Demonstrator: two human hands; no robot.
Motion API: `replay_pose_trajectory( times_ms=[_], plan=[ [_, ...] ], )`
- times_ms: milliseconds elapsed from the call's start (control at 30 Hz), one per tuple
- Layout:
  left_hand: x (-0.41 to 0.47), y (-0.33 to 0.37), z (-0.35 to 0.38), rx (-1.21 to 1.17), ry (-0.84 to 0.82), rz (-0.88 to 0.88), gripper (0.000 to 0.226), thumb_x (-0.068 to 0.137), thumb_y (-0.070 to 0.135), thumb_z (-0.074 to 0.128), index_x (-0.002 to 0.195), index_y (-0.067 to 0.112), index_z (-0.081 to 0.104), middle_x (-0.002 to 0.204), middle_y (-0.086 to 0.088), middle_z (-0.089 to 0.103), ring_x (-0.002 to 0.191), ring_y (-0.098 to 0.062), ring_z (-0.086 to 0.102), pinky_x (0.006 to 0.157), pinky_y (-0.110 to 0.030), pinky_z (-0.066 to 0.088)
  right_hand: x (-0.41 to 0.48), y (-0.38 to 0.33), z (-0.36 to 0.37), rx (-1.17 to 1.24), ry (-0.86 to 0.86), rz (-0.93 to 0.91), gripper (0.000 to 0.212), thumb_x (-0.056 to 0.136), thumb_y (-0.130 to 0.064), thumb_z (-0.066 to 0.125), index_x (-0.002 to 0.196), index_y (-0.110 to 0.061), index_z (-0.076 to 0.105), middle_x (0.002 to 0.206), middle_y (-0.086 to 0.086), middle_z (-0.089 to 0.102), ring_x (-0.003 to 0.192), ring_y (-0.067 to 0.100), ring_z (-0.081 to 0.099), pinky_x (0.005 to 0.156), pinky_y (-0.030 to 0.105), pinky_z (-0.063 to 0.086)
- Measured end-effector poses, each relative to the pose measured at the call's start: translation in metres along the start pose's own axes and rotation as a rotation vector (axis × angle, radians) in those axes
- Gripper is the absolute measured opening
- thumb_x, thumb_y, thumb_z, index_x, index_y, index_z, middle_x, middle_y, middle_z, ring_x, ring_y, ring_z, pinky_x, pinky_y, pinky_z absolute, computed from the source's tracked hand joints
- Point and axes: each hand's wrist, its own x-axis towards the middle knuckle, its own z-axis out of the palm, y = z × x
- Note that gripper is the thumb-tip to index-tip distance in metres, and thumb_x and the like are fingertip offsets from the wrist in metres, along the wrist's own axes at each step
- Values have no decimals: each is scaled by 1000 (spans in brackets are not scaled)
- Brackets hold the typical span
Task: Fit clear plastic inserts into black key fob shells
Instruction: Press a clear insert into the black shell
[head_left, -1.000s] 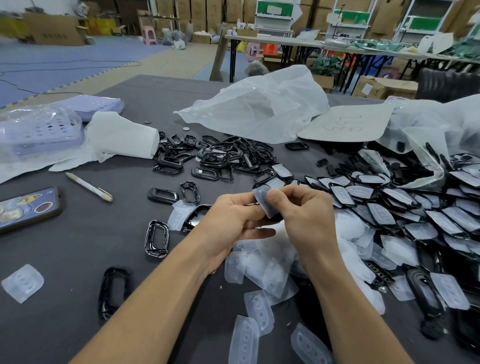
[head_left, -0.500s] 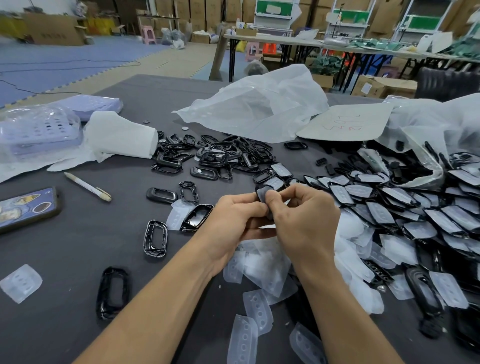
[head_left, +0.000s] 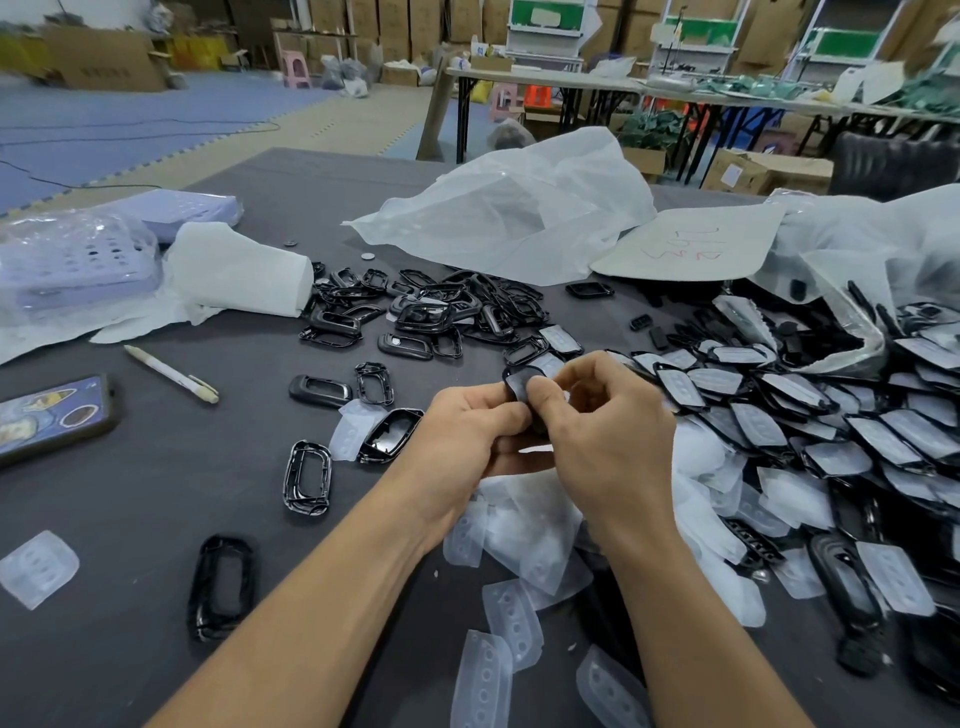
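Both hands meet at the table's middle, holding one black key fob shell with a clear insert in it. My left hand grips it from the left and below. My right hand pinches it from the right, thumb pressed on its face. Loose clear inserts lie heaped under my hands. Empty black shells are piled behind. Shells fitted with inserts spread over the right side.
A pen and a phone lie at the left, with a white paper roll and lilac trays behind them. White plastic bags and a cardboard sheet sit at the back. Single shells and an insert lie near left.
The clear insert that stood out between my fingertips has sunk into the shell; my right thumb has shifted onto its face. Both hands stay in place.
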Motion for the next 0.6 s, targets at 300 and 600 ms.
replay_pose_trajectory(
  times_ms=[300, 600],
  plan=[
    [-5, 6, -4, 282, 126, 71, 27, 95, -3, 61, 101, 13, 82, 93, -12, 81, 86, -19, 77, 72, -26, 62, 2, 6, 1, 230, -150, 86, 20, 84, -19, 82, 68, -20, 70, 61, -2, 72, 58, 16, 72, 62, 37, 62],
    [-1, 8, -5, 216, 344, 110, 24, 90, -3, 68, 77, 11, 84, 66, -10, 73, 52, -13, 63, 52, -19, 53, 1, 3, 0, 284, -217, 88, 17, 83, -16, 83, 70, -20, 72, 64, 1, 73, 58, 19, 70, 56, 33, 58]
  ],
)
